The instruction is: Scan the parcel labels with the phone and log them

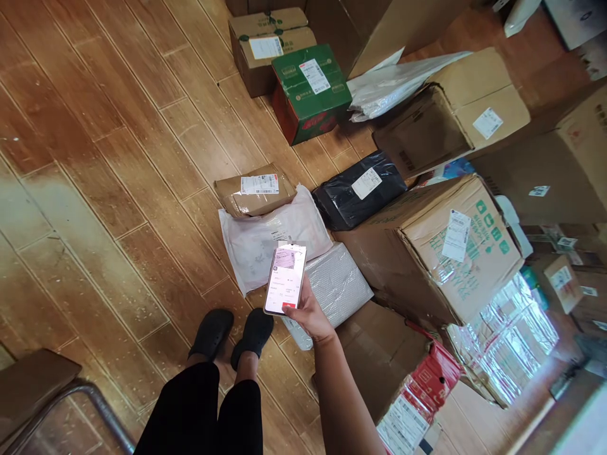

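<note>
A smartphone [284,284] is held in my right hand [312,314], its lit screen facing up at me. My thumb lies on the lower part of the screen, by a red button. A picture of a label fills the upper part of the display. Beneath and beyond the phone, a white plastic mailer [270,234] lies on the floor, partly covered by it. A silver bubble-wrap parcel [339,284] is behind my hand and wrist. Against the mailer's far side rests a small brown parcel [258,191] with a shipping label. My left hand is out of view.
A black-wrapped parcel [360,189], a green box [310,88] and a large carton [427,246] stand beyond and right. A red-and-brown box [427,385] is right of my forearm. A metal tube frame [95,398] curves at lower left. My feet stand on wooden flooring [118,189].
</note>
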A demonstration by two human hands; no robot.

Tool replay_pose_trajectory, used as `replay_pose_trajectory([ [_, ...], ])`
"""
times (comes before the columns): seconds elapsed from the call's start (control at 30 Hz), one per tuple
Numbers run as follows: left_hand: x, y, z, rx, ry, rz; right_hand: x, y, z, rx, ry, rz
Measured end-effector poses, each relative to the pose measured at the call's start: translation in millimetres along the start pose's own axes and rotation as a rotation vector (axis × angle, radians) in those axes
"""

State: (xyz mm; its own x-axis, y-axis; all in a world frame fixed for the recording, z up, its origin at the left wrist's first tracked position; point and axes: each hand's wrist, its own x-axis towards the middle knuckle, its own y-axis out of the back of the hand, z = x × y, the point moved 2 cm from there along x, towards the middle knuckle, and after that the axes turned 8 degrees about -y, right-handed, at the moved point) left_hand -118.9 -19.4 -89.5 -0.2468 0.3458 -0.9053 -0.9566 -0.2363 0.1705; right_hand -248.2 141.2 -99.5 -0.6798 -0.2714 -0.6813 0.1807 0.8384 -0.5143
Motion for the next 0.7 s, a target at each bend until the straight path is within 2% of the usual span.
replay_pose_trajectory([
  [0.13, 77, 35, 14, -0.006, -0.022, 0.100, -14, -8, -4, 0.034, 0.016, 0.034],
  [0.23, 102, 44, 19, 0.000, -0.032, 0.140, -18, -10, -3, 0.052, 0.024, 0.059],
  [0.37, 105, 34, 15, 0.015, -0.037, 0.122, -18, -9, 0, 0.077, 0.038, 0.090],
  [0.57, 92, 5, -1, 0.025, -0.052, -0.001, -20, -10, 4, 0.104, 0.041, 0.116],
  [0.7, 91, 3, -4, 0.012, -0.068, -0.011, -19, -13, 4, 0.103, 0.052, 0.170],
])
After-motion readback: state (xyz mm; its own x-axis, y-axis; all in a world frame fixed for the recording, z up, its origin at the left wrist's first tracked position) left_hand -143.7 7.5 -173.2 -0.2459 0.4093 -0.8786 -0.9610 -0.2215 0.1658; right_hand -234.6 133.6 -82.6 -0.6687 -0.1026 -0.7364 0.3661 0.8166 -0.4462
